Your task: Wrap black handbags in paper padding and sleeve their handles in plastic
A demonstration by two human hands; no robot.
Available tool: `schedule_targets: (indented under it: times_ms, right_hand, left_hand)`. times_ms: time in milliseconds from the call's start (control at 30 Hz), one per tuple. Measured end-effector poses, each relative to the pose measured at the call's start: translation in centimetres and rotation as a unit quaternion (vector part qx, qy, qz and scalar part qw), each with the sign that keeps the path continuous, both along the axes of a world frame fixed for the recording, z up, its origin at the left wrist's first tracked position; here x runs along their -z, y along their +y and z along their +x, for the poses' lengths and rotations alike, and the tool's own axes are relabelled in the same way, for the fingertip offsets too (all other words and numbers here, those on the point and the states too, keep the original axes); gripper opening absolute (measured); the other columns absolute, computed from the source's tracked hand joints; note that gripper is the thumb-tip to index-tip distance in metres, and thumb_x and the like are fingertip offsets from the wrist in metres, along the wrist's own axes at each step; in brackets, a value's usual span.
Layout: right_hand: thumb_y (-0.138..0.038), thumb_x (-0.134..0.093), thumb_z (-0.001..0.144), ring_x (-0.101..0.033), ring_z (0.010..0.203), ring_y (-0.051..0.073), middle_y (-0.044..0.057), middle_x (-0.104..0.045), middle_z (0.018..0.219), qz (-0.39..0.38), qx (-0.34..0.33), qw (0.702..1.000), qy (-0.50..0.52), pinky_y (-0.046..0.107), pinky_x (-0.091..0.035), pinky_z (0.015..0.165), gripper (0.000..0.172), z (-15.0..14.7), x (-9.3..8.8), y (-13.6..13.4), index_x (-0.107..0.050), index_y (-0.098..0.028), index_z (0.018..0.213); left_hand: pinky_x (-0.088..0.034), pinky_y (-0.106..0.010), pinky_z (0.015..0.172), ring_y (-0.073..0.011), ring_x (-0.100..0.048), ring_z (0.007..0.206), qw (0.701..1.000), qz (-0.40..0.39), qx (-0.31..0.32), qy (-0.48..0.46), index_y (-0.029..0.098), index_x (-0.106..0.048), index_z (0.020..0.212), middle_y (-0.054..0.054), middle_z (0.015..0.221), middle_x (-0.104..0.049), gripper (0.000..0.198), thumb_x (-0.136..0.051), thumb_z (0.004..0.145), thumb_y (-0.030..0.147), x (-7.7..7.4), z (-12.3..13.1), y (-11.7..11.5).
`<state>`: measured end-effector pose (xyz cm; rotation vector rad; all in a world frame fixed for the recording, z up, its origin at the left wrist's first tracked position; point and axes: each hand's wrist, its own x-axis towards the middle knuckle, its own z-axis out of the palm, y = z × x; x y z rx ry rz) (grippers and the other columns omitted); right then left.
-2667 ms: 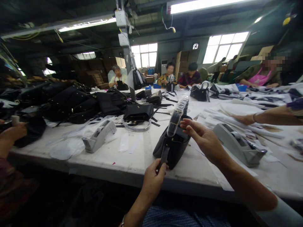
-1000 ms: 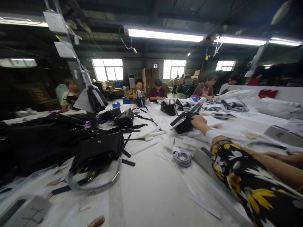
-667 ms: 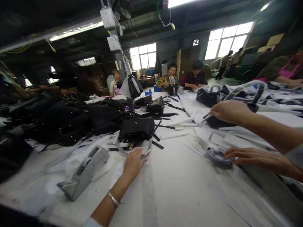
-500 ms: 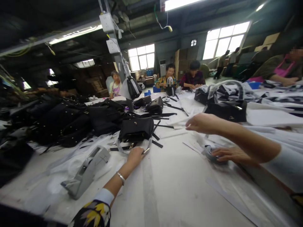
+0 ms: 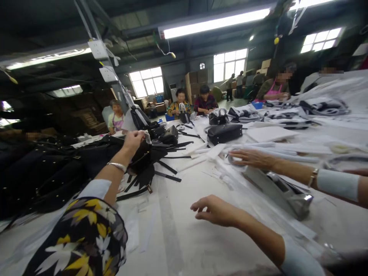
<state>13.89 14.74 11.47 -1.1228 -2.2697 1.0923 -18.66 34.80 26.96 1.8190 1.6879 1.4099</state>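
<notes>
Grip of the left hand (image 5: 133, 142) was pinched small, with the fingertips closed on the top of a black bag (image 5: 140, 159), where a bit of clear plastic (image 5: 148, 137) poked out. I think that was the bag's wrapped handle, but it was too blurry to be sure. That bag was on the left side of the white table (image 5: 184, 237), tilted, right beside a big heap of dark bags (image 5: 54, 165). I couldn't tell if its bottom touched anything. Some loose black straps (image 5: 168, 177) lay near it.

The right hand (image 5: 217, 210) had an open grip, fingers a little bent, and it held nothing. It was over the bare middle of the table, well apart from the bag.

By my guess, the work on this bag had only just begun: one hand had it, the other hadn't joined in, and the bag wasn't in the middle yet. The heap seemed to mean lots more was left. Another bag (image 5: 225, 133) sat farther back, but I couldn't tell if it was finished. A co-worker's hand (image 5: 253, 158) reached in from the right, near a grey tape holder (image 5: 266, 186).
</notes>
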Motion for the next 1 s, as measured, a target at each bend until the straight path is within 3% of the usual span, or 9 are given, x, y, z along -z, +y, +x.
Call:
schedule_targets:
  times_ms: [133, 233, 333, 433, 533, 667, 767, 833, 1000]
  right_hand:
    - [-0.032, -0.066, 0.086, -0.069, 0.098, 0.021, 0.007, -0.071, 0.117, 0.040, 0.067, 0.987, 0.138, 0.032, -0.057, 0.082, 0.036, -0.1, 1.4, -1.6, -0.070, -0.026, 0.121]
    - [-0.031, -0.063, 0.090, -0.069, 0.095, 0.020, 0.006, -0.068, 0.120, 0.103, 0.101, 0.966, 0.213, 0.034, -0.059, 0.084, 0.036, -0.5, 0.6, -2.5, -0.066, -0.027, 0.125]
    - [-0.032, -0.061, 0.093, -0.066, 0.105, 0.022, 0.008, -0.063, 0.128, 0.206, 0.136, 0.933, 0.263, 0.038, -0.058, 0.091, 0.038, -0.8, -1.3, -4.0, -0.062, -0.027, 0.130]
    - [-0.031, -0.066, 0.090, -0.061, 0.113, 0.025, 0.009, -0.062, 0.125, 0.362, 0.194, 0.878, 0.244, 0.041, -0.053, 0.097, 0.044, -0.5, -3.6, -6.4, -0.059, -0.027, 0.133]
    - [-0.031, -0.068, 0.088, -0.059, 0.115, 0.029, 0.010, -0.062, 0.128, 0.452, 0.230, 0.845, 0.170, 0.047, -0.046, 0.102, 0.053, 0.2, -5.0, -8.8, -0.054, -0.027, 0.138]
    - [-0.037, -0.066, 0.089, -0.063, 0.104, 0.030, 0.010, -0.070, 0.111, 0.385, 0.250, 0.884, 0.085, 0.049, -0.046, 0.097, 0.055, 1.0, -4.5, -10.2, -0.052, -0.023, 0.140]
    - [-0.039, -0.062, 0.089, -0.068, 0.087, 0.026, 0.007, -0.074, 0.091, 0.248, 0.218, 0.939, 0.098, 0.038, -0.053, 0.080, 0.034, 1.3, -3.3, -9.6, -0.068, -0.020, 0.117]
    - [-0.039, -0.061, 0.089, -0.069, 0.090, 0.026, 0.007, -0.075, 0.095, 0.190, 0.232, 0.946, 0.124, 0.036, -0.052, 0.080, 0.025, 1.6, -3.0, -9.0, -0.072, -0.021, 0.102]
    - [-0.032, -0.064, 0.088, -0.067, 0.099, 0.025, 0.006, -0.074, 0.105, 0.144, 0.237, 0.942, 0.187, 0.037, -0.050, 0.091, 0.022, 1.5, -3.1, -8.4, -0.071, -0.022, 0.106]
  left_hand:
    - [-0.050, -0.025, 0.060, -0.0091, -0.055, 0.057, 0.992, 0.075, 0.033, -0.091, 0.017, -0.063, 0.084, 0.000, 0.070, -0.062, 0.019, -0.061, 0.092, 0.034, -6.6, 2.1, -2.7]
    - [-0.050, -0.022, 0.057, -0.0079, -0.057, 0.057, 0.975, 0.105, 0.126, -0.150, 0.016, -0.067, 0.089, 0.000, 0.076, -0.066, 0.016, -0.072, 0.085, 0.030, -9.8, 4.2, -6.6]
    - [-0.045, -0.016, 0.051, -0.0061, -0.057, 0.059, 0.950, 0.102, 0.205, -0.213, 0.013, -0.068, 0.088, -0.001, 0.079, -0.067, 0.004, -0.066, 0.087, 0.016, -11.2, 7.2, -10.7]
    - [-0.048, -0.015, 0.058, -0.0054, -0.059, 0.065, 0.931, 0.059, 0.219, -0.287, 0.010, -0.068, 0.086, -0.003, 0.083, -0.068, 0.015, -0.055, 0.092, 0.009, -11.1, 10.6, -14.5]
    - [-0.053, -0.019, 0.070, -0.0074, -0.064, 0.071, 0.905, -0.005, 0.258, -0.337, 0.008, -0.068, 0.088, -0.004, 0.085, -0.069, 0.015, -0.053, 0.092, 0.008, -9.8, 13.8, -17.5]
    - [-0.054, -0.026, 0.084, -0.0122, -0.069, 0.084, 0.883, -0.101, 0.308, -0.340, 0.009, -0.067, 0.094, -0.008, 0.097, -0.072, 0.012, -0.056, 0.090, 0.010, -6.1, 17.0, -18.7]
    - [-0.055, -0.033, 0.087, -0.0173, -0.070, 0.092, 0.914, -0.159, 0.297, -0.225, 0.010, -0.067, 0.096, -0.012, 0.103, -0.073, 0.017, -0.055, 0.094, 0.022, -2.5, 17.4, -17.9]
    - [-0.056, -0.038, 0.087, -0.0220, -0.069, 0.099, 0.943, -0.161, 0.274, -0.095, 0.014, -0.070, 0.099, -0.011, 0.105, -0.073, 0.032, -0.050, 0.097, 0.039, -0.2, 16.8, -18.1]
    - [-0.035, -0.048, 0.114, -0.0315, -0.050, 0.131, 0.967, -0.081, 0.234, -0.053, 0.023, -0.068, 0.118, -0.008, 0.131, -0.064, 0.047, -0.059, 0.086, 0.057, 8.2, 14.4, -22.9]
